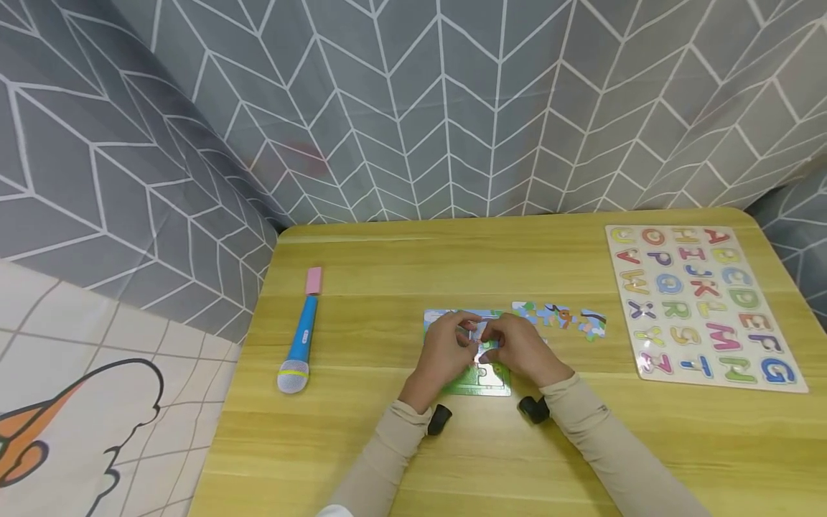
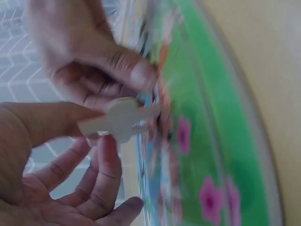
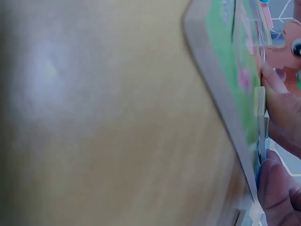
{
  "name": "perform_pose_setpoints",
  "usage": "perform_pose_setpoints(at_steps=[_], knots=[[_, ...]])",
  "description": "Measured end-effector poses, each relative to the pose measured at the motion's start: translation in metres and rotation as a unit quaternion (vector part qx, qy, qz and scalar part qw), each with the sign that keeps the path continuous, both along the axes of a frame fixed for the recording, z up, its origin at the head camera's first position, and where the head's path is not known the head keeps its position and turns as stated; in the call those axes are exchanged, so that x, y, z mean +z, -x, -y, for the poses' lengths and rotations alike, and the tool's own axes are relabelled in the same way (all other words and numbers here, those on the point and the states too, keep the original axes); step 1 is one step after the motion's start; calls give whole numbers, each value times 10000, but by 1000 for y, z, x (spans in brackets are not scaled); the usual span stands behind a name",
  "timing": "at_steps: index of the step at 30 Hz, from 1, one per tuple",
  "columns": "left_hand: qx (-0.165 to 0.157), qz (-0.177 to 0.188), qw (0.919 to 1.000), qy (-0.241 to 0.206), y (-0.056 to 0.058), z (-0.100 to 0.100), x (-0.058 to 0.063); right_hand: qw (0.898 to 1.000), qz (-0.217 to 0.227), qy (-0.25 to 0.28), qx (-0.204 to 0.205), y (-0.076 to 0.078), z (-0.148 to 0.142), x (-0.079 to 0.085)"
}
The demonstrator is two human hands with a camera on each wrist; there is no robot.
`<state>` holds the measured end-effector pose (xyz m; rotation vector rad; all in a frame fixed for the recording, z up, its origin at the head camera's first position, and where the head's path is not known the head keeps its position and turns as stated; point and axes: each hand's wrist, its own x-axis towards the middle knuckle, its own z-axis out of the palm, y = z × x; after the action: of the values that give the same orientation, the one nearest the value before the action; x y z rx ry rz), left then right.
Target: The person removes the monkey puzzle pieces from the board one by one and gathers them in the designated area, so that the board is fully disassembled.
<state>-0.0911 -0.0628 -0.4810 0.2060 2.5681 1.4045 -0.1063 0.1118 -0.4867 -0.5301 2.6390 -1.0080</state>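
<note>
A small jigsaw board (image 1: 481,389) with a green, flowered border lies on the table beneath both hands. My left hand (image 1: 448,348) pinches a puzzle piece (image 2: 123,120) between thumb and fingers, tilted up off the board. Its pale back faces the left wrist view; an orange printed face with an eye (image 3: 288,52) shows in the right wrist view. My right hand (image 1: 520,350) has bent fingers, and its thumb tip is at the pieces in the board (image 2: 202,103). Whether it grips one of them is hidden. Loose puzzle pieces (image 1: 563,316) lie beyond the right hand.
A wooden alphabet board (image 1: 704,309) with coloured letters lies at the right. On the left are a blue toy microphone (image 1: 301,337) and a pink block (image 1: 313,281) at its end. Grey patterned curtains (image 1: 452,108) hang behind the table (image 1: 362,431).
</note>
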Motion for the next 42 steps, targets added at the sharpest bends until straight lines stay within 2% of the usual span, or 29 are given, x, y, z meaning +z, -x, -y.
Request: perform_pose_setpoints(at_steps=[6,12,20,23,29,37,42], knots=[[263,237,9993,78,5,12,-3,10000,24,33,-26,-1,1,0],[15,611,9967,528,7,14,4,10000,63,52,-14,-2,2,-1],[-152,488,9973,518,5,12,2,9999,65,150,-54,-6,3,-3],[-162,476,9974,517,4,11,0,9998,-80,173,12,-6,3,-4],[47,581,9957,713,3,11,-1,9998,-78,169,62,-5,2,-4],[-50,681,9957,619,7,16,-4,9990,214,300,-242,-3,1,-6],[90,724,9950,677,10,19,-5,9984,288,325,-350,-1,3,-4]])
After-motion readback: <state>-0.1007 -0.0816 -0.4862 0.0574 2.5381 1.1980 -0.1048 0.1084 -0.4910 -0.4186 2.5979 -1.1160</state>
